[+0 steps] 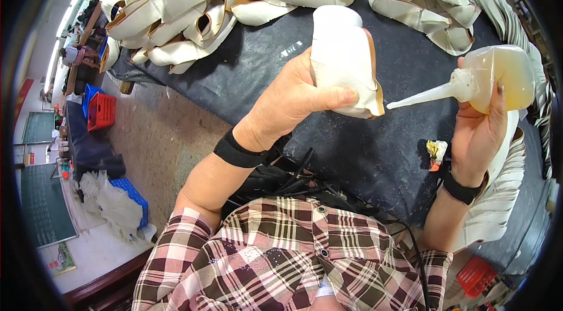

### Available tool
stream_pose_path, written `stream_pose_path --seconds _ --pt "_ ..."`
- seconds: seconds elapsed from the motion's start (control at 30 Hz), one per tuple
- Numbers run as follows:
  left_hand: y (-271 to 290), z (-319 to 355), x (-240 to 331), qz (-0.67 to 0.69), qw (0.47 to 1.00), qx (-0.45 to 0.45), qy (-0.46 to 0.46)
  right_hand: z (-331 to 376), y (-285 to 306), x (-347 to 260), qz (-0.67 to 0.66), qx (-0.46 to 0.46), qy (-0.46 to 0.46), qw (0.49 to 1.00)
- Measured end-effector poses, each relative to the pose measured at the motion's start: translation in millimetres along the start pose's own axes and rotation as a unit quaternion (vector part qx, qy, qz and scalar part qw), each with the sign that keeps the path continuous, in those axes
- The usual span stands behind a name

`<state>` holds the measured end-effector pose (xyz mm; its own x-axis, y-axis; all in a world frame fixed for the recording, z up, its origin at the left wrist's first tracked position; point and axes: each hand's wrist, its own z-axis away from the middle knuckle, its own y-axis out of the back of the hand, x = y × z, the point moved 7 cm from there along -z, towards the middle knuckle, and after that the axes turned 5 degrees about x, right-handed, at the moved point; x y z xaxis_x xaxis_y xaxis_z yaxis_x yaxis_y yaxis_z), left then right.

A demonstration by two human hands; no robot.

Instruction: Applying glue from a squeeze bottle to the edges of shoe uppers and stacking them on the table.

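My left hand [287, 94] is closed around a white shoe upper [344, 58] with a tan lining, its thumb pressed on the near side. The upper is raised over the dark table [363, 155]. On the right, my right hand [478, 135] grips a translucent squeeze bottle [516, 79] partly filled with yellowish liquid. The bottle lies on its side in the hand, and its long tapered nozzle points left. Its tip is close to the lower right edge of the upper; whether the two touch I cannot tell.
Piles of white shoe uppers [193, 9] cover the far side of the table, with more uppers [422, 9] at far right. Stacked white pieces [495, 193] sit beside my right forearm. A small crumpled wrapper [436, 154] lies near my right wrist. Red basket [101, 112] at left.
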<state>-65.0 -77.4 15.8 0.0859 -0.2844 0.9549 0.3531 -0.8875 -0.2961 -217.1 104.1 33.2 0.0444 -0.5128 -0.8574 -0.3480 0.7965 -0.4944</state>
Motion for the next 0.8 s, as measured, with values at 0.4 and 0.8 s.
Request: stream_pose_path --seconds 0.4,0.8 --pt "-6 -5 6 0.028 1.0 0.0 0.004 -5 2 15 0.025 0.005 -0.016 1.0" --pt "-10 -16 0 0.03 0.999 -0.019 0.03 -16 17 19 0.001 0.016 -0.027 0.999"
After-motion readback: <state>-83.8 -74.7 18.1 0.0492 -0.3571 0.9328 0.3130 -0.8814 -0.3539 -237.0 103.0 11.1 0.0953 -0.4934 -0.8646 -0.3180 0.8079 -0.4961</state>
